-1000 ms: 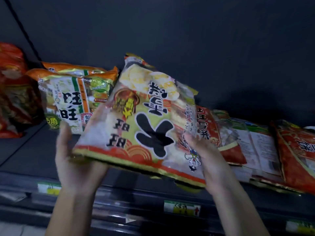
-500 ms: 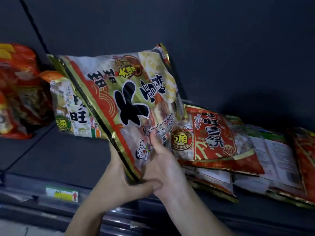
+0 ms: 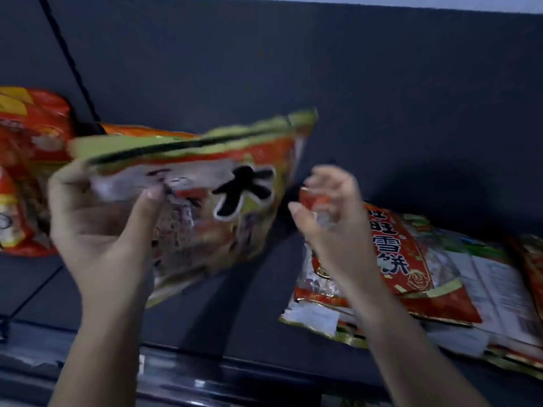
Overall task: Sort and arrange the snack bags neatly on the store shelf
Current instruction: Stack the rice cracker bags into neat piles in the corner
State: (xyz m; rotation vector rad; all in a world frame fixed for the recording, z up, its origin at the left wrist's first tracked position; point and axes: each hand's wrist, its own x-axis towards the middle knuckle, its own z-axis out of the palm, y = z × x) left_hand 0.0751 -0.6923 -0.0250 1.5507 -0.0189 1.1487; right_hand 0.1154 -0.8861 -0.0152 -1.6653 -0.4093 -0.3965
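The left hand grips the large bag at its side, thumb across the front, holding it above the shelf. The right hand hangs loosely curled and appears empty. The bag is probably light, soft and slippery, with fragile contents, so take hold at the sealed edges.

Head view: left hand grips a blurred large snack bag, raised above the dark shelf; right hand, fingers loosely curled, is apart from it, before a red bag topping a flat pile at right
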